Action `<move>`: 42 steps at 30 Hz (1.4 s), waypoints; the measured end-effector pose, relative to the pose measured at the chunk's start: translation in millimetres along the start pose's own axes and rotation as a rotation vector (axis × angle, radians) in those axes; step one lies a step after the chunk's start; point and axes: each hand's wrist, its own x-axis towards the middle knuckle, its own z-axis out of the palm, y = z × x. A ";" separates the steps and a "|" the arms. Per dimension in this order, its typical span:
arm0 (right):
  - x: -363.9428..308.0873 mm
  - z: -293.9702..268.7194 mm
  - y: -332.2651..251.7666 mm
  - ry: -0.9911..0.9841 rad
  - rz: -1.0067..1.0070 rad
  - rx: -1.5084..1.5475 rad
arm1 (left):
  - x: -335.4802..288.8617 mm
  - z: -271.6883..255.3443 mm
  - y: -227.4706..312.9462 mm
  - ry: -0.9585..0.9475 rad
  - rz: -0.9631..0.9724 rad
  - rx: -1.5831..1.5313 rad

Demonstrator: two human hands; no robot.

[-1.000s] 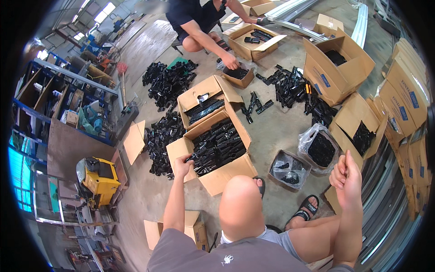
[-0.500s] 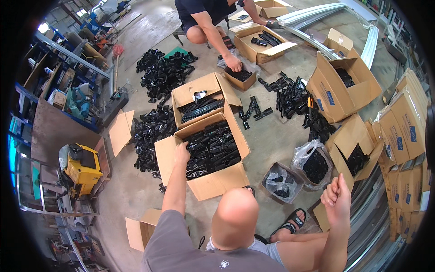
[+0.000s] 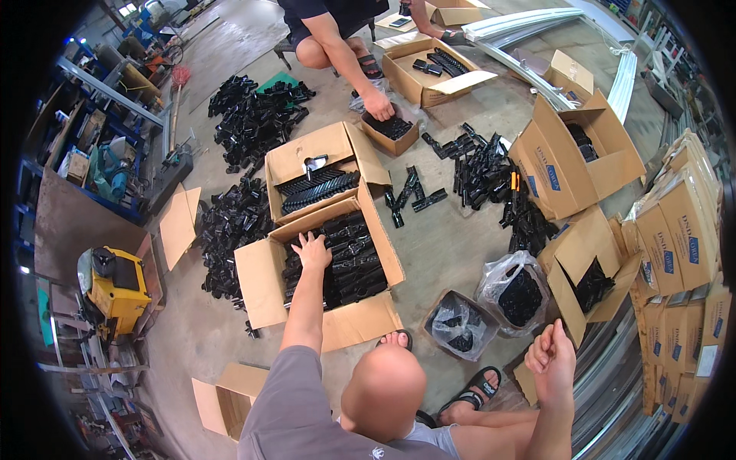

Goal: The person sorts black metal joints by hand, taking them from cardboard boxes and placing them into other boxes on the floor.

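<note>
Left hand (image 3: 313, 251) spread flat, fingers splayed on black parts (image 3: 341, 261) packed in open carton (image 3: 257, 280) at centre. Right hand (image 3: 553, 360) at four o'clock, loosely curled, holding nothing (idle). Best pressed evenly, keeping rows level, clear of flaps.

Your left hand (image 3: 312, 251) lies in the open box (image 3: 261, 285); flaps stand around it, black parts (image 3: 230, 226) crowd the floor left.

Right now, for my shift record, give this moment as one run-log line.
left hand: flat on black plastic parts in open cardboard box | right hand: raised, loosely curled, empty | nearby person's hand: in small box
</note>
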 end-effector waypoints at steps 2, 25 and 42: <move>2.4 -0.2 0.2 0.032 0.000 -0.014 | 6.1 2.5 0.0 0.015 0.007 -0.005; 12.4 9.9 5.2 0.109 0.002 -0.021 | -8.5 2.4 -35.8 0.227 0.301 -0.304; 17.8 15.4 17.0 0.072 0.057 -0.040 | 2.8 -3.5 -59.4 -0.050 -0.099 -0.288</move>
